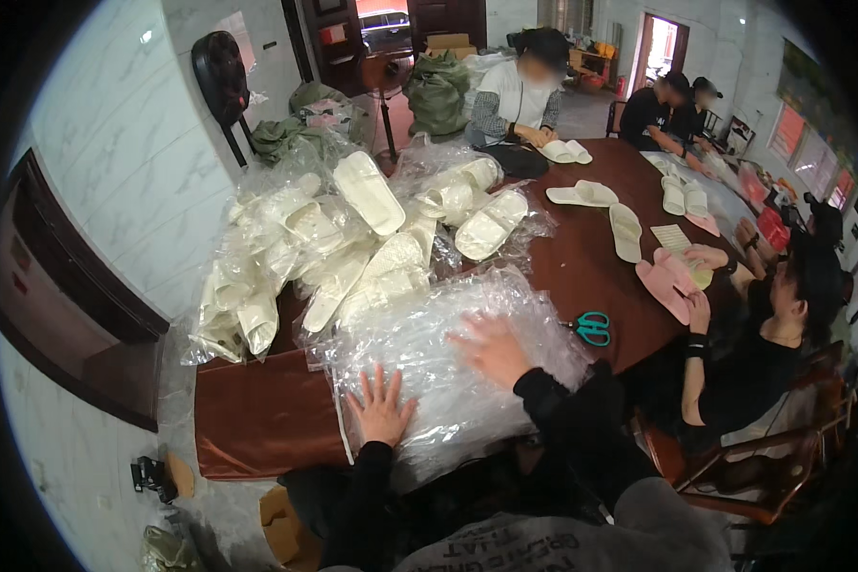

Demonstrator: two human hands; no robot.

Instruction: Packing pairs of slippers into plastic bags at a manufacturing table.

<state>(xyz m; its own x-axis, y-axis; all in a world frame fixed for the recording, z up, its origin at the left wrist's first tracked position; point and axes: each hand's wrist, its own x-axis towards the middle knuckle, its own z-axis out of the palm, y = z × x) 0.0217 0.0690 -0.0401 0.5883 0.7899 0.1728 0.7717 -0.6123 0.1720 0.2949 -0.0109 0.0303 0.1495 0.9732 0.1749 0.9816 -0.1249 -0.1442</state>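
A wide stack of clear plastic bags (pixel 439 400) lies at the table's near edge, crinkled and shiny. My left hand (pixel 381 410) rests on the left part of the stack, fingers spread. Flat over the plastic farther right, my right hand (pixel 491 348) has its fingers stretched out, a little blurred. Neither hand grips anything. Just beyond the stack is a heap of cream slippers (pixel 381 267), many in or among clear plastic. Right of the stack lie scissors (pixel 592 329) with teal handles.
The table (pixel 267 410) has a brown cover. Across it, a person (pixel 524 105) handles white slippers (pixel 564 152). At the right, another person (pixel 763 343) holds a pink slipper (pixel 667 284). More people sit at the far right. Loose cream slippers (pixel 625 232) lie mid-table. An open cardboard box (pixel 289 529) stands below.
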